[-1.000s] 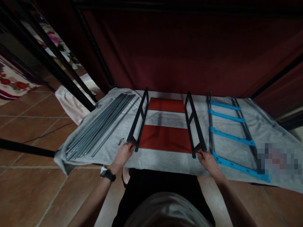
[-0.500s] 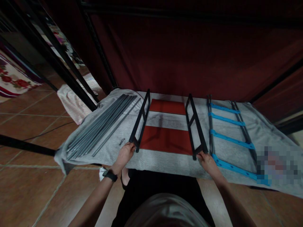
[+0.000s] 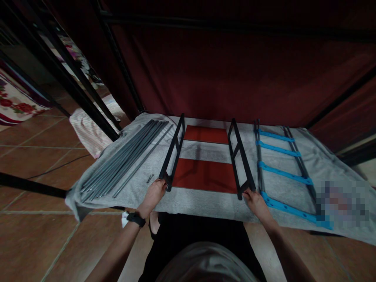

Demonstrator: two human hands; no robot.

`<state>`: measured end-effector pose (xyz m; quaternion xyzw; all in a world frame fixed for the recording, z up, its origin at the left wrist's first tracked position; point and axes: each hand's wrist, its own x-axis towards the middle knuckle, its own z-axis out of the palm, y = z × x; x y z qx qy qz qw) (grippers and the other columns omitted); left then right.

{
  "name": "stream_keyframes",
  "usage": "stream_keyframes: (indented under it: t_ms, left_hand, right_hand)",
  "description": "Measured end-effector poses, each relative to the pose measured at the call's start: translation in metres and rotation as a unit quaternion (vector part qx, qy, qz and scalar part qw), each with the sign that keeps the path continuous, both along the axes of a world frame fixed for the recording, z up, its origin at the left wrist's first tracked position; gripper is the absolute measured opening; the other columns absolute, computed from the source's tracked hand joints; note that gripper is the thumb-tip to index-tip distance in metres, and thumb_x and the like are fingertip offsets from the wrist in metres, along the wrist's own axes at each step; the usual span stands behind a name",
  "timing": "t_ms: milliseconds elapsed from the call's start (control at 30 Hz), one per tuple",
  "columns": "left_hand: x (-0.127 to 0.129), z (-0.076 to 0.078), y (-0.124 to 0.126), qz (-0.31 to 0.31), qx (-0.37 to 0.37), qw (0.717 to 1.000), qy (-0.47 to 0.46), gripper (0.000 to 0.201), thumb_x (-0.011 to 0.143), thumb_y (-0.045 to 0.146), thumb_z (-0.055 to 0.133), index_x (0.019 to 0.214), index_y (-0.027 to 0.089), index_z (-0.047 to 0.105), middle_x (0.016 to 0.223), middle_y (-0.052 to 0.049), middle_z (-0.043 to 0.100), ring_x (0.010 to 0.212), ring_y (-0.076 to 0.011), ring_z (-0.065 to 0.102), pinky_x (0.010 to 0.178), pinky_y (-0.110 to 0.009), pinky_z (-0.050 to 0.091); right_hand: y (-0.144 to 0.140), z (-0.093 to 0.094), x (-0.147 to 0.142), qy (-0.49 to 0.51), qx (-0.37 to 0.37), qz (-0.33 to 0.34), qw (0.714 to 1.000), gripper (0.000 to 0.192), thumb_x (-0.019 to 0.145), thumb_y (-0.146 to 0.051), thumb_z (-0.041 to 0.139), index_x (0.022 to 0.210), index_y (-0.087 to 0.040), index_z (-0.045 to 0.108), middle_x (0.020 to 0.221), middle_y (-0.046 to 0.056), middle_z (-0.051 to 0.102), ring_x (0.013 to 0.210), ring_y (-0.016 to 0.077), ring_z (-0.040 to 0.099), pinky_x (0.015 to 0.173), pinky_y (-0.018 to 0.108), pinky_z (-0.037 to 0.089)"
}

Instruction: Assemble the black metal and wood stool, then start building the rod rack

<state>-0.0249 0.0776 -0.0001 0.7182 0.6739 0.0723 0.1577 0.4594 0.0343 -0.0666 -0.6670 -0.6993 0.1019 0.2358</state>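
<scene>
Left hand (image 3: 154,192): I pinch the near foot of the left black frame (image 3: 173,152).
Right hand (image 3: 255,199): gripping the right black frame (image 3: 239,156).
Place: upright on the grey cloth (image 3: 202,203), red panels (image 3: 205,172) between.
Handling: stiff, light metal, I judge; hold the near ends.

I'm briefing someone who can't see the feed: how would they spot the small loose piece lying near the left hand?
Start at the grey cloth spread on the tiled floor. Find the bundle of grey rods on its left and the black frame that the left hand grips. The small dark piece lies between them, alone, far shorter than any rod.
</scene>
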Motion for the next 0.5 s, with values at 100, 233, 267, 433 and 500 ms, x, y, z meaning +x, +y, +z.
stream_keyframes:
  t_ms: [100,233,267,433,500]
  left_hand:
    - [-0.003,0.000,0.001,-0.004,-0.006,1.000,-0.006,0.020,0.090,0.015,0.050,0.091,0.017,0.070,0.092,-0.012,0.074,0.094,-0.0234,0.071,0.085,-0.032,0.053]
    - [-0.010,-0.010,0.004,-0.008,-0.008,1.000,0.016,0.022,0.092,0.021,0.047,0.094,0.017,0.069,0.098,-0.013,0.076,0.094,-0.0236,0.072,0.085,-0.032,0.052]
    - [-0.011,-0.013,0.005,-0.012,-0.007,1.000,0.023,0.024,0.093,0.021,0.045,0.095,0.017,0.068,0.099,-0.014,0.076,0.094,-0.0239,0.072,0.085,-0.032,0.053]
    - [-0.018,-0.024,0.011,-0.032,0.015,0.999,0.014,0.025,0.091,0.023,0.043,0.092,0.018,0.067,0.096,-0.014,0.077,0.095,-0.0257,0.073,0.085,-0.033,0.054]
    - [-0.022,-0.025,0.012,-0.032,0.023,0.999,-0.001,0.023,0.088,0.026,0.046,0.092,0.019,0.067,0.097,-0.012,0.077,0.095,-0.0261,0.073,0.084,-0.033,0.054]
  right_hand:
    - [-0.001,0.000,0.000,0.015,0.009,-0.009,1.000,0.019,0.088,-0.028,0.051,0.093,-0.021,0.068,0.099,0.012,0.072,0.098,0.0277,0.070,0.093,0.043,0.057]
    - [-0.001,0.006,-0.006,0.020,-0.007,-0.024,0.999,0.015,0.088,-0.023,0.052,0.093,-0.020,0.065,0.104,0.013,0.070,0.100,0.0254,0.069,0.095,0.041,0.056]
    - [0.000,0.008,-0.007,0.017,-0.016,-0.020,1.000,0.015,0.089,-0.021,0.050,0.092,-0.020,0.065,0.105,0.013,0.070,0.100,0.0244,0.069,0.096,0.040,0.055]
    - [0.001,0.015,-0.010,0.022,-0.035,-0.006,0.999,0.018,0.095,-0.018,0.048,0.096,-0.018,0.065,0.110,0.012,0.068,0.102,0.0220,0.068,0.097,0.038,0.053]
    - [-0.001,0.018,-0.010,0.037,-0.032,-0.006,0.999,0.015,0.093,-0.016,0.051,0.098,-0.019,0.065,0.111,0.010,0.066,0.103,0.0208,0.067,0.096,0.036,0.053]
